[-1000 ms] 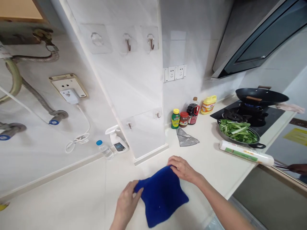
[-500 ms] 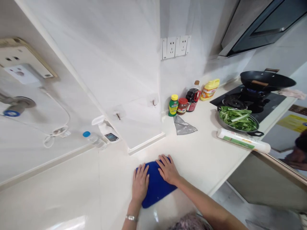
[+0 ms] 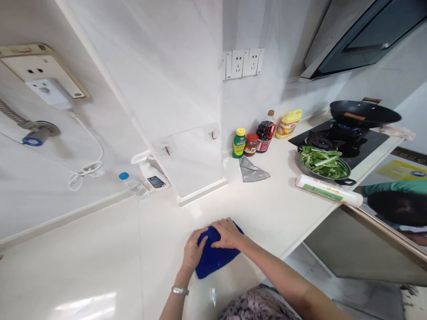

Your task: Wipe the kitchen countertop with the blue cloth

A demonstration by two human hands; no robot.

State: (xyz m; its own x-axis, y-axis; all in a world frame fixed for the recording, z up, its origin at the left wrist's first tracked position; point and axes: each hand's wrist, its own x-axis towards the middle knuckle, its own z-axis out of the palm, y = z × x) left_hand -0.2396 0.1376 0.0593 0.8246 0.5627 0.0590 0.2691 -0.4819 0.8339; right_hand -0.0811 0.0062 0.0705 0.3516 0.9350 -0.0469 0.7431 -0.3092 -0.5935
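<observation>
A blue cloth lies folded on the white countertop in front of me, its far edge slightly bunched between my hands. My left hand curls its fingers and thumb onto the cloth's far left corner. At the far edge, my right hand bends over the cloth with its thumb turned toward the left hand. Both hands grip the fabric; some fingertips are hidden. A silver band circles my left wrist.
Behind the cloth stands a white wall column. To its left are a clear bottle and white spray bottle. Rightward are condiment bottles, a grey bag, a plastic roll, greens in a pan, and a wok. Another person is at right.
My hands lay flat with fingers stretched on the cloth; now the fingers are curled, the hands are closer together, and the cloth bunches between them. Another person's head and green sleeve have come into view.
</observation>
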